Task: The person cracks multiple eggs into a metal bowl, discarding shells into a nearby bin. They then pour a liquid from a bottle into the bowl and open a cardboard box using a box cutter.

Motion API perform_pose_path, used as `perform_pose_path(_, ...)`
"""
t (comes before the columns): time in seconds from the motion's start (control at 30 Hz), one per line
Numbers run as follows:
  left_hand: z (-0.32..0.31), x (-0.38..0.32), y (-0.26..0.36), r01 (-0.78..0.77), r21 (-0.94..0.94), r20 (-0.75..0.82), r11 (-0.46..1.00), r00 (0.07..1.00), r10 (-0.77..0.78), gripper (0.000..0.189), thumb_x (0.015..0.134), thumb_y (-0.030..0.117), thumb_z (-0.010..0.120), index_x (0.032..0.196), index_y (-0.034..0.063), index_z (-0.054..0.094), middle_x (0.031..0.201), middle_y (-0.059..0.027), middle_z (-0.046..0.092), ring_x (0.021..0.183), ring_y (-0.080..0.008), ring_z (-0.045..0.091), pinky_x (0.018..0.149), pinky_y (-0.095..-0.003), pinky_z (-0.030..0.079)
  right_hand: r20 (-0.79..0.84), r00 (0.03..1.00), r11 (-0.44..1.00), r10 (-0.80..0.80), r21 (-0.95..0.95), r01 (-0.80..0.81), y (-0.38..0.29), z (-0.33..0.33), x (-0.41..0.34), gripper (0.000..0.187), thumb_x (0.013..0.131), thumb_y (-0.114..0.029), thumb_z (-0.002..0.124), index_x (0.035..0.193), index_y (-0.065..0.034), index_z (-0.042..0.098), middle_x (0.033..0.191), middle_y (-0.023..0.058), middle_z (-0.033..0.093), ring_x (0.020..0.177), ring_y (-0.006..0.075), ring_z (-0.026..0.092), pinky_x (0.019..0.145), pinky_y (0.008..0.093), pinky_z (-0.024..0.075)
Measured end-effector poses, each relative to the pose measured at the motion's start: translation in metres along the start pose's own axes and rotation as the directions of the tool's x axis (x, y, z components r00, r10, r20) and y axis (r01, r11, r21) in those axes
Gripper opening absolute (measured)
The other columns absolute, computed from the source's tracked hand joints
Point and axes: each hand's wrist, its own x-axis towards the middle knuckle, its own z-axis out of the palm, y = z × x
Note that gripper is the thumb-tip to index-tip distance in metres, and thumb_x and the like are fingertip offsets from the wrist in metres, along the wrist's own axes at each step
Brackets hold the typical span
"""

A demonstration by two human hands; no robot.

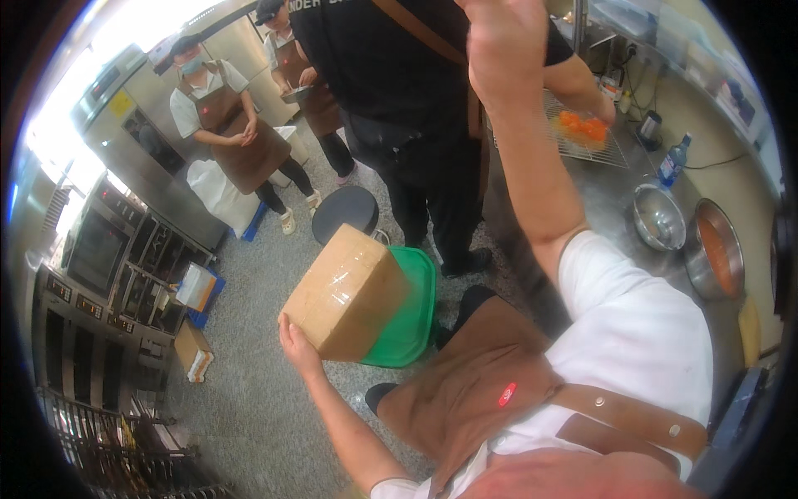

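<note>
My left hand (300, 347) is wrapped around the lower left corner of a taped cardboard box (340, 290). The box is over a green plastic lid or tub top (414, 299) in front of my feet. Whether it rests fully on the green surface cannot be told. High at the top edge of the view is my right hand (508, 53), raised away from the box. Its fingers are partly cut off by the frame, so what it holds, if anything, is hidden.
A co-worker in black (405, 81) stands close ahead, reaching over a wire rack with orange pieces (583, 128). Two people in brown aprons stand farther back. Steel bowls (659, 218) are on the right counter. A dark round lid (345, 215) is behind the box; ovens (96, 243) line the left.
</note>
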Motion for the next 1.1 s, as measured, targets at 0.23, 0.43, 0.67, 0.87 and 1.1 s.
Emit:
perform_pose_path(0.23,-0.001,-0.004,-0.002,-0.025,0.113,-0.013,0.993,1.000,0.026,0.045,0.102,0.020,0.044,0.141,-0.0009,0.054,0.147,-0.0207,0.049,0.138,-0.0336,0.046,0.116,-0.0403,0.034,0.651,0.757,0.988,0.064,-0.150,0.047,0.055,0.098,-0.173,0.069,0.089,-0.027,0.072,0.148,-0.0067,0.044,0.135,0.0295,0.053,0.121,0.0459,0.056,0.104,0.0472,0.0470)
perform_pose_path(0.43,0.000,0.000,-0.005,0.008,0.125,-0.017,0.992,1.000,-0.006,0.045,0.102,0.020,0.044,0.139,-0.0005,0.055,0.146,-0.0215,0.049,0.137,-0.0337,0.046,0.116,-0.0406,0.034,0.601,0.657,0.790,0.455,-0.612,0.013,0.151,0.136,-0.256,0.065,0.090,-0.043,0.067,0.144,-0.0112,0.051,0.140,0.0278,0.049,0.131,0.0448,0.048,0.108,0.0522,0.0396)
perform_pose_path(0.67,0.008,-0.010,0.007,-0.022,0.159,-0.050,0.987,0.998,0.030,0.045,0.102,0.021,0.043,0.139,-0.0012,0.055,0.146,-0.0218,0.049,0.138,-0.0332,0.045,0.115,-0.0408,0.035,0.606,0.396,0.724,0.690,-0.558,-0.406,0.189,0.133,-0.297,0.071,0.093,-0.052,0.058,0.151,-0.0139,0.044,0.135,0.0300,0.055,0.127,0.0436,0.052,0.109,0.0457,0.0414)
perform_pose_path(0.87,0.010,-0.009,0.009,0.031,0.113,-0.065,0.993,0.998,-0.024,0.045,0.102,0.020,0.042,0.139,-0.0020,0.055,0.146,-0.0219,0.049,0.137,-0.0340,0.046,0.115,-0.0418,0.035,0.591,0.412,0.720,0.693,-0.541,-0.434,0.190,0.129,-0.297,0.072,0.092,-0.052,0.059,0.152,-0.0143,0.043,0.136,0.0299,0.055,0.127,0.0436,0.053,0.109,0.0453,0.0413)
perform_pose_path(1.1,0.009,-0.013,0.018,0.027,0.135,-0.055,0.991,0.998,-0.020,0.045,0.102,0.020,0.042,0.139,-0.0016,0.056,0.146,-0.0222,0.049,0.138,-0.0346,0.044,0.116,-0.0421,0.033,0.583,0.410,0.712,0.701,-0.537,-0.453,0.184,0.129,-0.295,0.072,0.092,-0.052,0.060,0.151,-0.0145,0.044,0.134,0.0304,0.055,0.126,0.0441,0.054,0.109,0.0450,0.0420)
